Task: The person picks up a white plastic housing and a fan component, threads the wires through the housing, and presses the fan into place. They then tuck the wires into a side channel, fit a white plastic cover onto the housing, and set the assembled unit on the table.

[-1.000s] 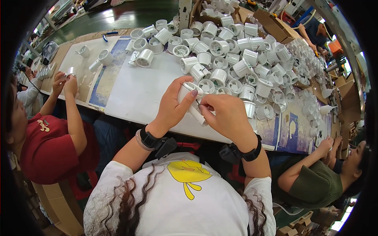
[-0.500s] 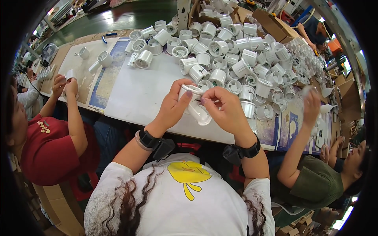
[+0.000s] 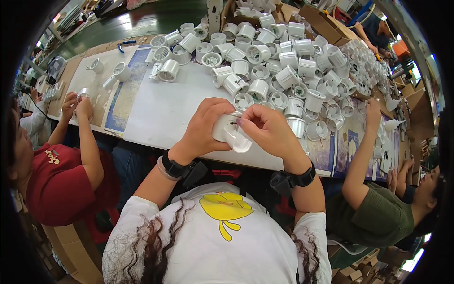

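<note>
In front of my chest, my left hand [image 3: 201, 128] is wrapped around a white plastic housing [image 3: 222, 128] with a rounded body and a short tube-like arm pointing down toward me. A short dark wire [image 3: 233, 123] shows at the housing's side. My right hand [image 3: 267, 130] is closed in a pinch at that wire, thumb and forefinger together. The fingertips partly cover what they grip. Both hands are over the near edge of the white work surface [image 3: 161, 109].
A large heap of white cylindrical housings [image 3: 288, 75], some with fan blades inside, lies beyond my hands and to the right. Blue-handled pliers [image 3: 124, 46] rest at the far left. Co-workers sit on both sides, in a red shirt [image 3: 64, 175] and a green shirt [image 3: 378, 215].
My left fingers have wrapped further round the housing, which has turned slightly. The right hand's pinch stays near the wire. The right co-worker's raised hand has moved lower.
</note>
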`<state>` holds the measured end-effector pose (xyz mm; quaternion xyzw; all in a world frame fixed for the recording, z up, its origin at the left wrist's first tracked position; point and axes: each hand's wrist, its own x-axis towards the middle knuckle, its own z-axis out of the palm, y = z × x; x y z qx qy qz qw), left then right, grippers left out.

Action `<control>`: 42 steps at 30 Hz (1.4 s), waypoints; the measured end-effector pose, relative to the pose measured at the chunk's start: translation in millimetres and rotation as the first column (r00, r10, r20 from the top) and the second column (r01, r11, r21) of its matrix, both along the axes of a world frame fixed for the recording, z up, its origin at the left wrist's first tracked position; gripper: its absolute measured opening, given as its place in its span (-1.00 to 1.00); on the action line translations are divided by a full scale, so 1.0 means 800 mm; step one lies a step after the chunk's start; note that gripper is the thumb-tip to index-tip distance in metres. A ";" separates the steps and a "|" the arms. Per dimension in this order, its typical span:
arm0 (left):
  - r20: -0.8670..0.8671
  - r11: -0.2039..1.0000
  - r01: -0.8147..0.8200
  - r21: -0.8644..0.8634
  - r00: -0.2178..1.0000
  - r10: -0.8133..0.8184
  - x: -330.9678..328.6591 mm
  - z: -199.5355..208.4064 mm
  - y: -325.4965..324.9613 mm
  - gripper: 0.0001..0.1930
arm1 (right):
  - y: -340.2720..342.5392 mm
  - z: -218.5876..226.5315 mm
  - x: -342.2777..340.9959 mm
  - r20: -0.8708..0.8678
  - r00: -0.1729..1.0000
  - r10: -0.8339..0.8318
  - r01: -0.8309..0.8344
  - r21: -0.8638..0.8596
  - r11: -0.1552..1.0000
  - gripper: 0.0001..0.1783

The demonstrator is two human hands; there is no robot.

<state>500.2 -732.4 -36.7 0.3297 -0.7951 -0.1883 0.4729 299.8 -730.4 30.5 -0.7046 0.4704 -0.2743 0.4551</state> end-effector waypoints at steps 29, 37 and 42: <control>-0.317 0.967 0.232 0.107 0.930 -0.188 -0.003 -0.013 0.010 -0.28 | -0.015 -0.021 -0.009 0.463 0.856 0.230 -0.200 -0.114 0.973 -0.76; -0.370 0.935 0.314 0.163 0.898 -0.237 -0.010 -0.009 0.017 -0.20 | -0.019 -0.024 -0.004 0.281 0.910 0.304 -0.161 -0.436 0.885 -0.82; -0.325 0.937 0.312 0.159 0.912 -0.249 -0.009 -0.012 0.016 -0.17 | -0.016 -0.026 -0.004 0.245 0.942 0.230 -0.113 -0.413 0.904 -0.88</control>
